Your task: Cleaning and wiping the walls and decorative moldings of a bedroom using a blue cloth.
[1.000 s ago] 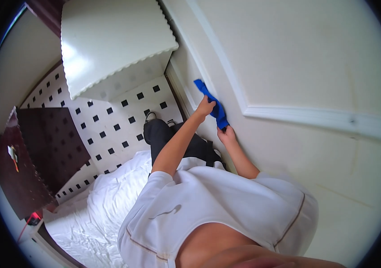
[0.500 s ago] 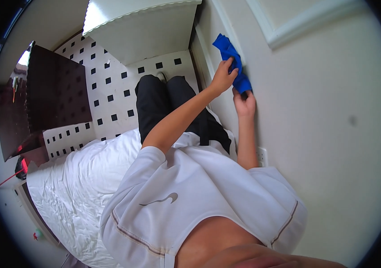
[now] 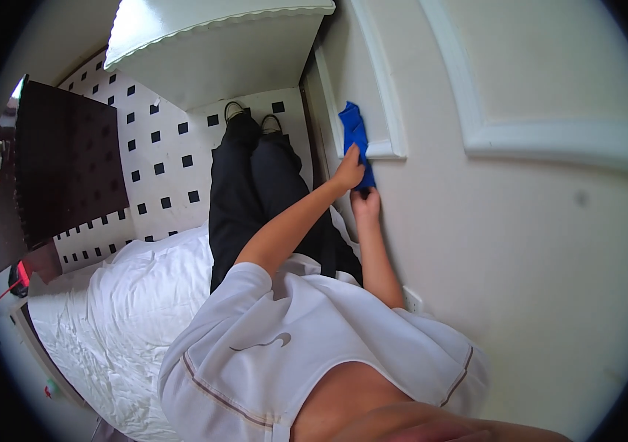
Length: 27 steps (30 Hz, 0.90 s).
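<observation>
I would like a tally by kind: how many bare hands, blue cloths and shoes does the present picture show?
Left hand and right hand: 2
Blue cloth: 1
Shoes: 2
Total: 5

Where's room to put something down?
The black-squared white floor is bare between the brown glossy cabinet, black trousers and rumpled white bedding. It's crowded by the cream wall, where left hand and right hand hold a blue cloth.
</observation>
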Tool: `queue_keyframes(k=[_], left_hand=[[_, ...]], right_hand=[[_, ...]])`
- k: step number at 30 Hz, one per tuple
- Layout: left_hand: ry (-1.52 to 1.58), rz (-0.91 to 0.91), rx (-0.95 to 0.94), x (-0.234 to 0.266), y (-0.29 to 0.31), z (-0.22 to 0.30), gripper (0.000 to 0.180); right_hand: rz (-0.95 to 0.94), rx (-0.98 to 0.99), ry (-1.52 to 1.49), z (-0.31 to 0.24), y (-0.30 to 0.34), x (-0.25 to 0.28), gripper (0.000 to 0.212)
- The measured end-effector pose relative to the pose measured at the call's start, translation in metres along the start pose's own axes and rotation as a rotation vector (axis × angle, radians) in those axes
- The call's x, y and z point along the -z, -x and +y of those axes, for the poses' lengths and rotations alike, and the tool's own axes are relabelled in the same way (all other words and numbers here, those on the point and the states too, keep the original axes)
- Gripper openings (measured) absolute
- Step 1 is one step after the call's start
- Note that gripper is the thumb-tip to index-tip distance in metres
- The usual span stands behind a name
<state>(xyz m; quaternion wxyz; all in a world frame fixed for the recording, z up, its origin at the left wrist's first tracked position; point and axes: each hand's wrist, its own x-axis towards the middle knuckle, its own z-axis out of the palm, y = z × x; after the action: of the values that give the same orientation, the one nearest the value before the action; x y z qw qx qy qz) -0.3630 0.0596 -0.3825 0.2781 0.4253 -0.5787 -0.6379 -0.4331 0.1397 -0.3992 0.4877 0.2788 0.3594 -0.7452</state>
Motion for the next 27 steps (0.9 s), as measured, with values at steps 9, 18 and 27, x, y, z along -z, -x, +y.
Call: queue_keyframes(k=[9, 18, 27], left_hand=[[0.515, 0.087, 0.105, 0.017, -0.01, 0.01, 0.046], [0.509, 0.131, 0.202, 0.004, -0.036, -0.022, 0.057], [0.771, 0.36, 0.655, -0.004, -0.099, -0.072, 0.06]], right_hand=[[0.127, -0.229, -0.079, 0.0, -0.006, -0.048, 0.036], [0.142, -0.136, 0.082, 0.017, -0.021, -0.027, 0.038], [0.175, -0.393, -0.249, 0.02, -0.108, 0.016, 0.038]])
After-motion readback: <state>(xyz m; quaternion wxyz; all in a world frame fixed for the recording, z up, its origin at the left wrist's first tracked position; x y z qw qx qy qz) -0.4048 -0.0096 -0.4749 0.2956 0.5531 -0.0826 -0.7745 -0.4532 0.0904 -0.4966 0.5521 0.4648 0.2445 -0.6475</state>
